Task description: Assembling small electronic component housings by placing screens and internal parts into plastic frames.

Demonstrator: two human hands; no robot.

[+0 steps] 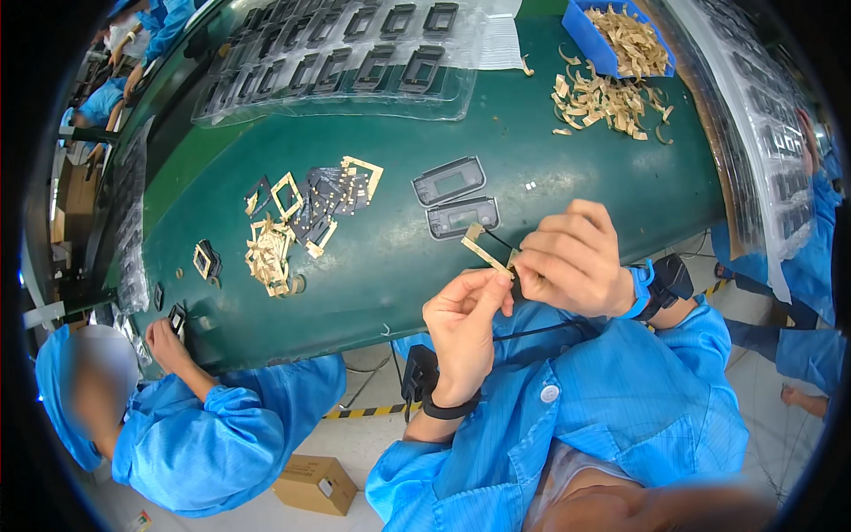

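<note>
My left hand (463,324) pinches the lower end of a thin rectangular adhesive frame (485,254), with cream backing along one side and a thin black strip on another. My right hand (572,266) is closed in a pinch at the frame's near corner, close to the left fingertips; its fingers hide that part. Just beyond the frame, on the green table (381,239), lies a grey plastic housing (463,218) with a rectangular window. A second grey housing (449,182) sits right behind it. Two small white bits (531,186) lie to their right.
Black and cream adhesive frames (332,199) and a heap of cream strips (270,257) lie left. Clear trays of housings (337,66) stand at the back. A blue bin (603,40) overflows with curled strips (612,106). A co-worker's hand (168,346) holds a dark part at left.
</note>
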